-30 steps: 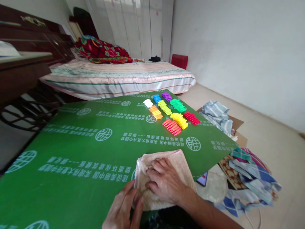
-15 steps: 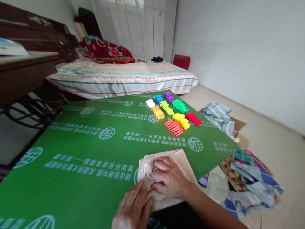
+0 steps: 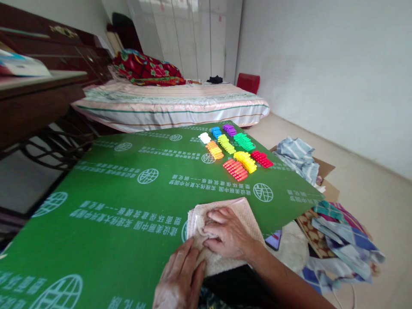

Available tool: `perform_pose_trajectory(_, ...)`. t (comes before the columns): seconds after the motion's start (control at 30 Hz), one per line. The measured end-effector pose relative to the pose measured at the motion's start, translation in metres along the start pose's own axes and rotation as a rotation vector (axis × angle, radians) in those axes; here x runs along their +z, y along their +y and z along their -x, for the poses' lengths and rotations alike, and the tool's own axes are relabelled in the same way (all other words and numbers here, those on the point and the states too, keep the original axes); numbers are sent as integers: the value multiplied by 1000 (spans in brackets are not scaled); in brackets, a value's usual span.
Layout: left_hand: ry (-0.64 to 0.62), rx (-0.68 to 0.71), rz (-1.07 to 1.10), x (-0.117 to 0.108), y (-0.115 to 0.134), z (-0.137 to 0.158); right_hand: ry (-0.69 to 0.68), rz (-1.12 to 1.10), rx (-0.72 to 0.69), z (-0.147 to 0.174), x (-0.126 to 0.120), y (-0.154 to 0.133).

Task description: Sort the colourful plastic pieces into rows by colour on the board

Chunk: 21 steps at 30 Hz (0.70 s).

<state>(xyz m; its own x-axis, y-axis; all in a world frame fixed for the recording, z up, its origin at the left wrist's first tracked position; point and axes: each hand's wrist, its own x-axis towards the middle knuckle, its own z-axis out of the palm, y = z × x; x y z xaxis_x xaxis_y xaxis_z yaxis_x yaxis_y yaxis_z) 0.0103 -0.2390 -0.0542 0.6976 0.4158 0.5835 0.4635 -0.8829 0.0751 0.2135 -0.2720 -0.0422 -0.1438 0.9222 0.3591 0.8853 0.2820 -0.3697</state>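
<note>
A folded pale pink-beige towel point(image 3: 240, 214) lies on the near edge of a green board point(image 3: 112, 201). My right hand point(image 3: 227, 234) rests on top of it with bent fingers, gripping a bunched fold. Close by on the left, my left hand point(image 3: 182, 272) lies with its fingers stretched out and thumb apart, its fingertips at the towel's left edge. Under the towel's near side there is something dark that I cannot make out.
Small coloured sticks sit in groups at the board's far right, among them an orange-red group point(image 3: 234, 169), a yellow group point(image 3: 245, 162) and a green group point(image 3: 243, 141). A phone point(image 3: 273, 241) and piled cloths point(image 3: 344, 240) are beyond the right edge. Behind stands a bed point(image 3: 174, 105).
The view has shifted slightly. Both hands keep nearly the same place and pose at the towel, and the coloured sticks stay where they were.
</note>
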Motion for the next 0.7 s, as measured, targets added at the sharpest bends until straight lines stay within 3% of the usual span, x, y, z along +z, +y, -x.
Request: perform_pose_trajectory(0.7,3,-31,-6,1,2,7,21,-74,34,0,3,-4)
